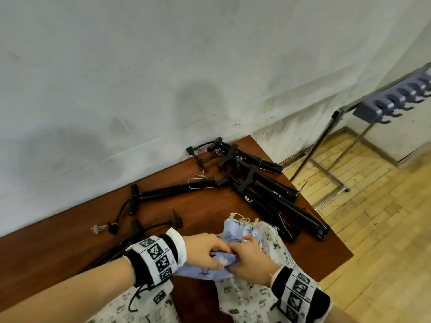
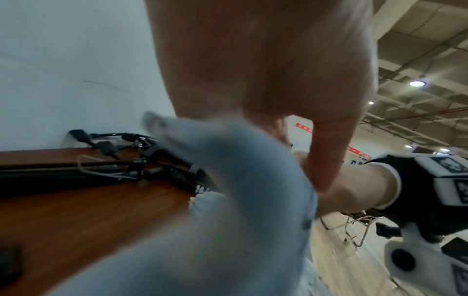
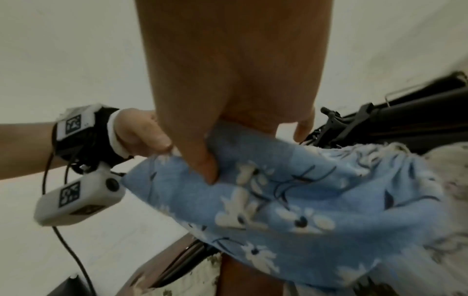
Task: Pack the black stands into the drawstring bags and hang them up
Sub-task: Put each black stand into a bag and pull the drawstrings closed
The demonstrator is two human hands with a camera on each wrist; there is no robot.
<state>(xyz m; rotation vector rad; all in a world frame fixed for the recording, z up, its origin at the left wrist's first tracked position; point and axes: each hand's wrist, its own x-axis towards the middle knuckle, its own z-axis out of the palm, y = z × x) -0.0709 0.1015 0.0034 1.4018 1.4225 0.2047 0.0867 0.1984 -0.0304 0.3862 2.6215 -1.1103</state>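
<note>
My left hand [image 1: 205, 249] and right hand [image 1: 250, 259] both pinch the blue drawstring bag [image 3: 291, 200] at the table's [image 1: 58, 257] near edge; the black stands [image 1: 263, 185] lie unpacked behind it; I judge nothing bagged yet, the hook rack [image 1: 394, 99] bare.

Both hands [image 1: 205, 249] close together, fingers [image 3: 202, 160] curled.

Two hands – left hand [image 1: 205, 249] and right hand [image 1: 250, 262] – on one blue floral bag [image 1: 210, 268]. Cream printed bags [image 1: 245, 297] at lower centre: count unclear. Black stands [image 1: 268, 192] at centre – at least four. One hook rack [image 1: 394, 96], upper right.
</note>
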